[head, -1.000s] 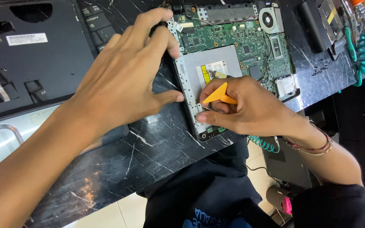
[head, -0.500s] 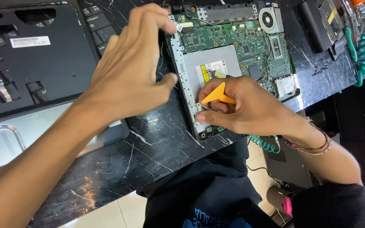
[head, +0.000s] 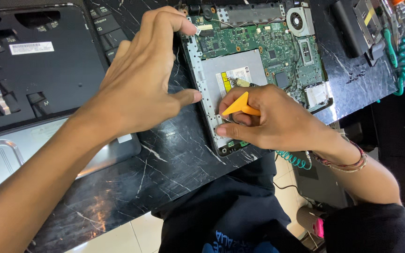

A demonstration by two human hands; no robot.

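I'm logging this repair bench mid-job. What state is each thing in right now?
Laptop base: opened up, green board exposed.
Optical drive: seated in the base, metal top showing.
Orange pry tool: pinched in the right hand, tip on the drive.
Left hand: pressed on the base's left edge, fingers curled over its top corner.
Cooling fan: uncovered, mounted.
Black laptop cover: detached, lying aside.
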